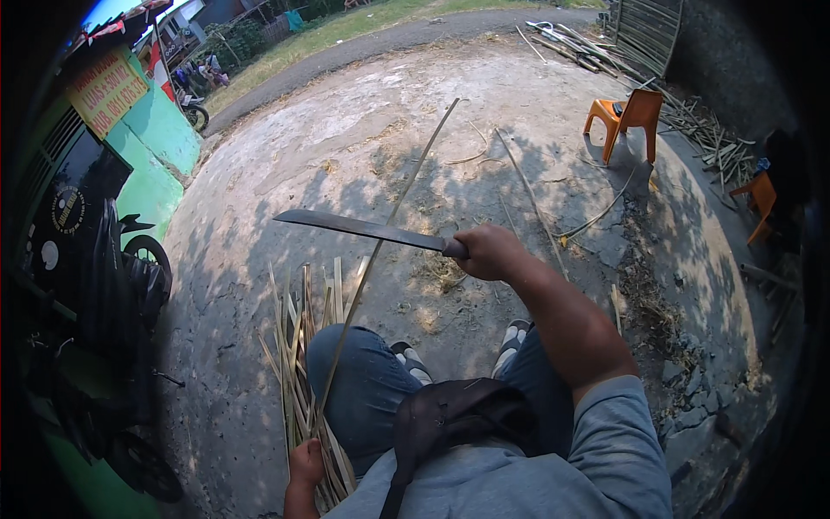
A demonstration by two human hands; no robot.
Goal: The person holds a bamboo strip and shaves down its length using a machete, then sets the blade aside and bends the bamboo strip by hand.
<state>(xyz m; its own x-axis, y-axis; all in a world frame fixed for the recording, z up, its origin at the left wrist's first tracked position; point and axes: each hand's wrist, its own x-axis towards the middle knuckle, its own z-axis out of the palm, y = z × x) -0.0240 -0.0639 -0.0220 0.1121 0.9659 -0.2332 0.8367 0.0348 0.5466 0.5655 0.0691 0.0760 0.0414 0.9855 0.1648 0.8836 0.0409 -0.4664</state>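
My right hand (491, 253) is closed around the handle of a machete (354, 227), held out in front of me with its long blade pointing left. The blade crosses a long, thin bamboo strip (421, 160); whether they touch I cannot tell. Low at the left, my left hand (306, 463) is closed around the near end of that strip, which slants up past my left knee and away from me. Beside my left leg lies a bundle of split bamboo strips (294, 346), partly hidden by the knee and left hand.
Loose strips (529, 195) lie on the cracked concrete ground (259, 259) ahead. An orange plastic chair (635, 117) stands at the far right, near piled bamboo pieces (713, 147). Another orange chair (761, 203) is at the right edge. A motorcycle (130, 285) is parked along the left.
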